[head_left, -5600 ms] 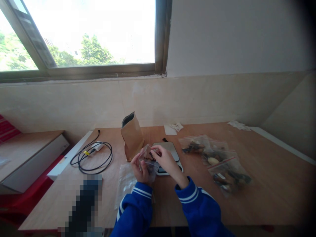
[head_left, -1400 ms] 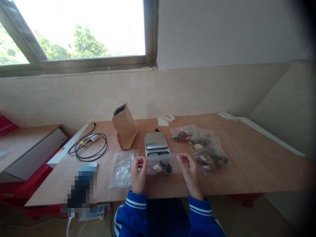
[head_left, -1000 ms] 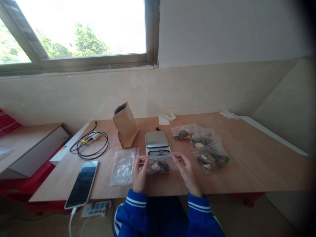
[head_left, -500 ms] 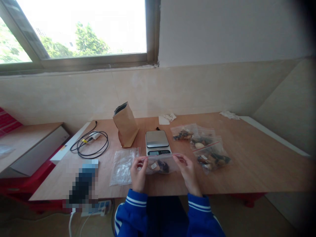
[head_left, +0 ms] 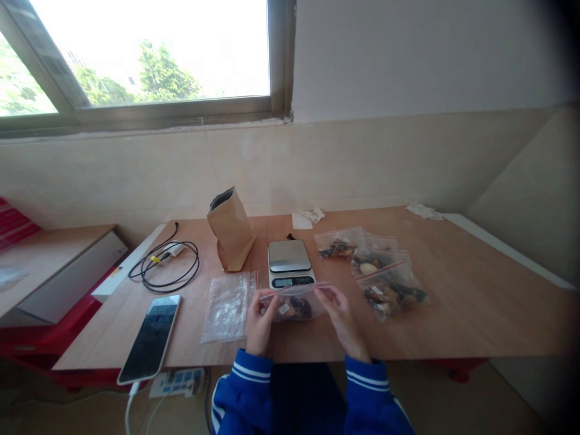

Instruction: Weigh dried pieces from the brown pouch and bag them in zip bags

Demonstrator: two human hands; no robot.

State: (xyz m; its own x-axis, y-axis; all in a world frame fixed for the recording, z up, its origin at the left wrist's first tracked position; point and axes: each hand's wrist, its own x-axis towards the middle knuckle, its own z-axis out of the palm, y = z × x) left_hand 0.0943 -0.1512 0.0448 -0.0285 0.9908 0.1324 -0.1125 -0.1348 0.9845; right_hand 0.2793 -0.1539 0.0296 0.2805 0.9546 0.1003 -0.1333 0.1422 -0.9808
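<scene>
Left hand [head_left: 260, 317] and right hand [head_left: 341, 314] each pinch one end of the top edge of a small clear zip-top plastic bag with dark and pale dried pieces inside [head_left: 294, 305]. The bag hangs between them just above the near edge of the light brown wooden table [head_left: 475, 302], directly in front of the small digital kitchen scale with a steel platform [head_left: 289, 264].

Judgement: the closure strip looks to be what is being worked. Keep the strip taut and level, run thumb and forefinger along its whole length, and hold the contents low so nothing sits in the track.

Left of the hands: a flat pile of empty clear plastic bags [head_left: 228, 305], then a dark-screened smartphone [head_left: 150, 338] at the table edge. Behind that, a coiled black cable [head_left: 165, 272] and an upright brown kraft paper pouch with its top open [head_left: 231, 232]. Right: three filled clear zip bags with red closure strips [head_left: 378, 275], overlapping.

Writing: a small white tag shows inside the held bag; unreadable. Scale display too small to read. No brand legible anywhere.
</scene>
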